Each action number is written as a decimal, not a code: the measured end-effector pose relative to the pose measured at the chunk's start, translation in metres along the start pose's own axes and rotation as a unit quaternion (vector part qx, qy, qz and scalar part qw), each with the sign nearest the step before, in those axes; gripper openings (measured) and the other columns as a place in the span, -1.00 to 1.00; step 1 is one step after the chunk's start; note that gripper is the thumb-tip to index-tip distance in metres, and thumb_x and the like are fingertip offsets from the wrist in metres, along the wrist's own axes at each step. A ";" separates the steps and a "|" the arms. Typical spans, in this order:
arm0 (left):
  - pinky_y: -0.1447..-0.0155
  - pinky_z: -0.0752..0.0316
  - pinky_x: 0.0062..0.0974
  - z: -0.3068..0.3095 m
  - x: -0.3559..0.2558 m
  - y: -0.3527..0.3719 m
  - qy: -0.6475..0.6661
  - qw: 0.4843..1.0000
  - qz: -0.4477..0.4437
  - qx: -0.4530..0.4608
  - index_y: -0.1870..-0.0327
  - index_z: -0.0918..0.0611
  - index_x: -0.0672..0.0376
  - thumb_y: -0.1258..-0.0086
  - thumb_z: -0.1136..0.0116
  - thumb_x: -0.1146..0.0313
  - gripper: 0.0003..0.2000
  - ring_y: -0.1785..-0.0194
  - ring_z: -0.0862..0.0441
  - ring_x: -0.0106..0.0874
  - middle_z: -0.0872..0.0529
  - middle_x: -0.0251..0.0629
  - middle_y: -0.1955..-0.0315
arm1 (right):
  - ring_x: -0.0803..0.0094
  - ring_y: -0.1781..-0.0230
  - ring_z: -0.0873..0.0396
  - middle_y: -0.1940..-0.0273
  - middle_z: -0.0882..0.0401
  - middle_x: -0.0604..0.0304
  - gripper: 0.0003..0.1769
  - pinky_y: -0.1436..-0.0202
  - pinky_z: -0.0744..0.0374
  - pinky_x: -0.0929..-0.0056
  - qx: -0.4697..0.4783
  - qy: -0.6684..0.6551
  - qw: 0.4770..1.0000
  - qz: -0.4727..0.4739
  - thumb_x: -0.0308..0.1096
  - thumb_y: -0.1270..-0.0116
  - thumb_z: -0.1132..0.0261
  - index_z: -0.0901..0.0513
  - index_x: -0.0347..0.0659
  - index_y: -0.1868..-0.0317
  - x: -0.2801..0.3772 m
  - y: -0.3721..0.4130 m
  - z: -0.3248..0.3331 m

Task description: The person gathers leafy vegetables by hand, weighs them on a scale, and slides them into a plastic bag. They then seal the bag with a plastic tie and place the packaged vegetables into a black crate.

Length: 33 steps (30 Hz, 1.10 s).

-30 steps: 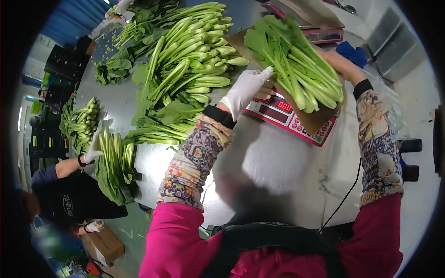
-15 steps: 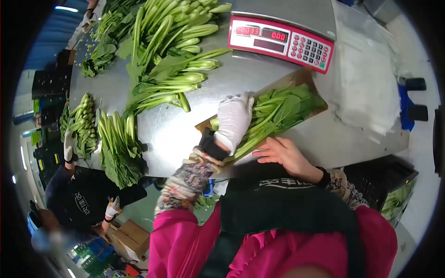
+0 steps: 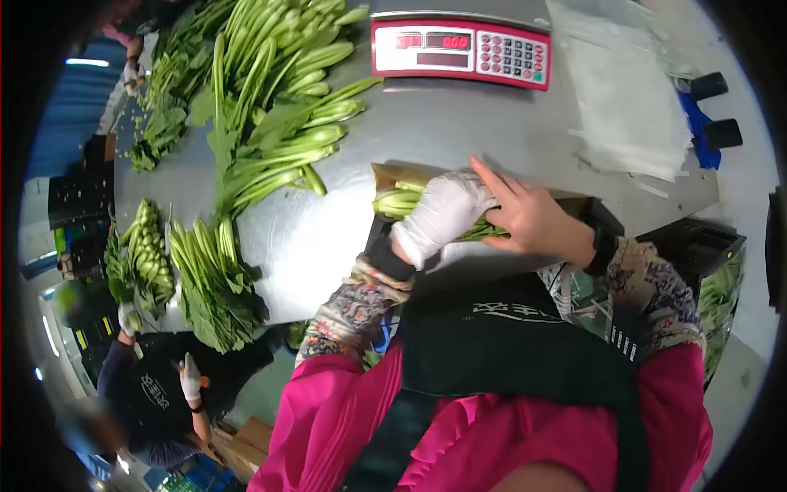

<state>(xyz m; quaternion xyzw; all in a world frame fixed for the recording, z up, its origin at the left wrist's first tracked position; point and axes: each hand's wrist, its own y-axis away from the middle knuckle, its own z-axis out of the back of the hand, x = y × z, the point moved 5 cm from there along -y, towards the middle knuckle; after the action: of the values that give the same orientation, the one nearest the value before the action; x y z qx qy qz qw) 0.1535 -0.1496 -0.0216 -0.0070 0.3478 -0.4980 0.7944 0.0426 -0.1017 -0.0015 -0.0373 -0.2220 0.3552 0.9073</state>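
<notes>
My left hand (image 3: 447,215), in a white glove, is closed on a bundle of green leafy stalks (image 3: 399,201) at the table's front edge. Brown paper (image 3: 402,175) lies behind and around the bundle, partly hidden by my hands. My bare right hand (image 3: 533,217) lies over the right part of the bundle, fingers stretched out and apart, their tips touching the glove. Most of the leaves are covered by both hands.
A red scale (image 3: 459,53) stands at the back. Clear plastic bags (image 3: 627,90) lie to its right. Loose stalks (image 3: 287,123) are piled left of centre, with more bunches (image 3: 209,283) nearer. A co-worker (image 3: 156,385) in a dark apron stands at the lower left.
My right hand has moved up and over the bundle beside my left hand. The bundle and paper are now nearer the table edge and more level. The view has shifted slightly.
</notes>
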 end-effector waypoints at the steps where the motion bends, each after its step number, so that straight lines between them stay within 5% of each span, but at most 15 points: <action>1: 0.16 -0.53 -0.33 0.010 0.003 -0.005 0.106 0.992 0.048 0.046 0.24 -0.69 0.21 -0.20 -0.16 0.39 -0.83 0.28 -0.66 -0.22 -0.71 -0.12 0.36 | 0.00 -0.03 -0.48 -0.29 -0.26 -0.21 -0.64 0.05 -0.56 0.28 0.003 0.011 1.000 -0.020 -0.10 0.11 -0.42 -0.65 -0.28 0.52 0.001 0.008 0.000; 2: 0.13 -0.53 -0.41 0.021 0.010 -0.005 0.248 0.946 0.193 0.078 0.19 -0.71 0.19 -0.30 -0.17 0.35 -0.83 0.26 -0.68 -0.26 -0.73 -0.10 0.33 | 0.03 0.00 -0.50 -0.23 -0.35 -0.19 -0.65 0.05 -0.56 0.28 0.006 0.023 0.999 -0.042 -0.10 0.08 -0.41 -0.66 -0.27 0.51 0.000 0.018 -0.001; 4: 0.15 -0.53 -0.53 0.058 0.015 -0.026 0.254 0.911 0.325 0.007 0.19 -0.71 0.25 -0.33 -0.19 0.33 -0.81 0.31 -0.66 -0.51 -0.75 -0.20 0.35 | 0.11 0.04 -0.53 -0.09 -0.48 -0.10 -0.67 0.08 -0.55 0.28 -0.015 0.014 0.998 -0.062 -0.09 0.05 -0.39 -0.67 -0.23 0.51 -0.001 0.045 0.005; 5: 0.17 -0.52 -0.57 0.066 0.022 -0.037 0.247 0.921 0.286 -0.099 0.17 -0.70 0.26 -0.33 -0.19 0.34 -0.81 0.31 -0.63 -0.57 -0.75 -0.22 0.36 | 0.18 0.07 -0.55 -0.05 -0.51 0.01 -0.66 0.10 -0.54 0.30 -0.008 -0.018 0.993 -0.119 -0.08 -0.02 -0.37 -0.66 -0.23 0.53 -0.003 0.061 0.012; 8: 0.14 -0.50 -0.64 0.049 0.021 -0.097 0.280 0.926 0.225 -0.113 0.08 -0.68 0.25 -0.33 -0.20 0.36 -0.78 0.27 -0.61 -0.60 -0.75 -0.27 0.31 | 0.17 0.14 -0.57 -0.03 -0.54 0.06 -0.66 0.14 -0.53 0.31 0.003 -0.062 0.962 -0.266 -0.10 -0.08 -0.37 -0.64 -0.24 0.53 -0.004 0.126 0.033; 10: -0.10 -0.45 -0.62 0.012 0.004 -0.143 0.303 0.922 0.238 -0.034 -0.01 -0.62 0.30 -0.35 -0.17 0.40 -0.74 0.07 -0.61 -0.55 -0.73 -0.23 0.17 | 0.14 0.16 -0.57 -0.01 -0.55 0.06 -0.67 0.15 -0.53 0.31 -0.042 -0.075 0.930 -0.356 -0.12 -0.08 -0.38 -0.64 -0.24 0.53 0.006 0.173 0.054; 16: -0.04 -0.50 -0.36 -0.131 -0.041 -0.255 0.116 0.993 0.018 -0.019 0.12 -0.68 0.12 -0.09 -0.35 0.20 -0.67 0.10 -0.63 -0.20 -0.69 -0.12 0.20 | 0.08 0.23 -0.62 0.05 -0.59 -0.09 -0.68 0.20 -0.53 0.40 -0.201 -0.110 0.813 -0.536 -0.34 0.02 -0.47 -0.53 -0.40 0.55 0.034 0.289 0.081; 17: -0.04 -0.50 -0.36 -0.154 -0.032 -0.265 0.117 0.993 0.008 -0.015 0.12 -0.68 0.12 -0.09 -0.35 0.20 -0.67 0.10 -0.63 -0.20 -0.69 -0.12 0.20 | 0.10 0.23 -0.62 0.06 -0.60 -0.09 -0.69 0.20 -0.52 0.41 -0.235 -0.113 0.795 -0.548 -0.37 0.03 -0.46 -0.51 -0.41 0.56 0.037 0.296 0.085; 19: 0.04 -0.53 -0.31 -0.220 0.015 -0.273 0.158 0.964 0.182 0.111 0.21 -0.72 0.09 -0.14 -0.32 0.21 -0.76 0.22 -0.66 -0.14 -0.70 -0.09 0.33 | 0.11 0.23 -0.61 0.07 -0.60 -0.09 -0.71 0.21 -0.51 0.42 -0.284 -0.122 0.761 -0.571 -0.41 0.05 -0.46 -0.50 -0.41 0.56 0.045 0.305 0.090; 21: 0.18 -0.52 -0.48 -0.183 0.000 -0.288 0.225 0.952 0.198 0.059 0.29 -0.73 0.20 -0.26 -0.19 0.37 -0.86 0.35 -0.66 -0.42 -0.73 -0.14 0.42 | 0.10 0.23 -0.61 0.08 -0.60 -0.10 -0.71 0.21 -0.50 0.42 -0.317 -0.126 0.744 -0.575 -0.42 0.07 -0.46 -0.50 -0.42 0.56 0.048 0.317 0.097; 22: 0.20 -0.50 -0.57 -0.170 0.001 -0.291 0.372 0.887 0.274 0.001 0.29 -0.73 0.25 -0.27 -0.20 0.40 -0.86 0.37 -0.61 -0.55 -0.74 -0.20 0.40 | 0.09 0.23 -0.60 0.08 -0.60 -0.10 -0.71 0.21 -0.49 0.41 -0.333 -0.131 0.741 -0.568 -0.42 0.07 -0.46 -0.50 -0.43 0.55 0.049 0.321 0.097; 24: 0.22 -0.50 -0.58 -0.163 0.011 -0.299 0.462 0.867 0.185 0.024 0.29 -0.73 0.26 -0.25 -0.24 0.40 -0.86 0.36 -0.62 -0.55 -0.75 -0.21 0.39 | 0.08 0.20 -0.60 0.07 -0.60 -0.11 -0.71 0.16 -0.50 0.41 -0.340 -0.123 0.749 -0.556 -0.39 0.05 -0.43 -0.51 -0.45 0.54 0.047 0.337 0.085; 25: 0.22 -0.50 -0.58 -0.170 0.020 -0.294 0.454 0.868 0.197 0.034 0.29 -0.73 0.26 -0.25 -0.24 0.40 -0.86 0.36 -0.62 -0.55 -0.75 -0.21 0.39 | 0.09 0.19 -0.60 0.06 -0.60 -0.12 -0.70 0.15 -0.49 0.41 -0.352 -0.134 0.738 -0.559 -0.38 0.05 -0.43 -0.51 -0.45 0.54 0.042 0.336 0.086; 27: 0.19 -0.51 -0.56 -0.197 0.025 -0.277 0.284 0.905 0.179 0.260 0.29 -0.73 0.25 -0.22 -0.28 0.36 -0.84 0.35 -0.65 -0.48 -0.75 -0.21 0.39 | 0.10 0.17 -0.61 0.05 -0.60 -0.12 -0.69 0.14 -0.49 0.42 -0.358 -0.156 0.730 -0.561 -0.37 0.05 -0.43 -0.51 -0.45 0.54 0.031 0.332 0.088; 33: 0.17 -0.51 -0.47 -0.140 -0.055 -0.270 0.049 0.991 0.111 0.060 0.32 -0.74 0.15 -0.19 -0.29 0.28 -0.84 0.31 -0.63 -0.37 -0.71 -0.26 0.41 | 0.16 0.13 -0.64 0.01 -0.61 -0.05 -0.72 0.12 -0.54 0.44 -0.373 -0.141 0.748 -0.531 -0.33 -0.05 -0.45 -0.62 -0.41 0.44 -0.019 0.328 0.086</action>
<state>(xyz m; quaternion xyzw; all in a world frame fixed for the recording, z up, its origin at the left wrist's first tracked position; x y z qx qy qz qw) -0.1513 -0.1945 -0.0011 0.1034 0.3547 -0.4266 0.8255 -0.2125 0.1231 -0.0054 -0.1989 -0.4460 -0.2935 0.8218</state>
